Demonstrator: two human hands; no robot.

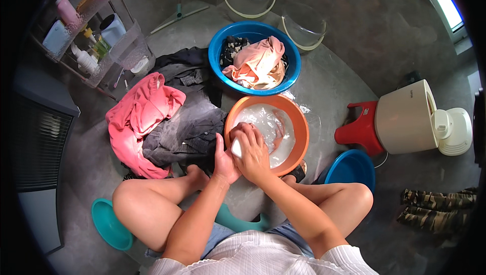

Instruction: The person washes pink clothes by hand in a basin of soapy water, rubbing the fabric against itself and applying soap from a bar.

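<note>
My right hand [251, 153] is curled around a white bar, probably soap [236, 147], at the left rim of an orange basin [302, 138]. Below and beside it, my left hand [226, 163] lies palm up against the bar and the right hand, its thumb raised. Cloudy, sudsy water [283, 123] fills the basin, and something pinkish shows in it, too unclear to name. Dark grey clothes [190, 123] lie on the floor left of the basin, with a pink garment [140, 119] on top. Behind, a blue basin [216, 71] holds a peach garment [258, 58] and dark patterned cloth.
A shelf rack with bottles [85, 60] stands at the upper left. To the right are a beige appliance on a red stool [353, 127] and a blue bucket [349, 168]. A teal basin [110, 223] sits at lower left. Camouflage cloth [436, 210] lies at lower right.
</note>
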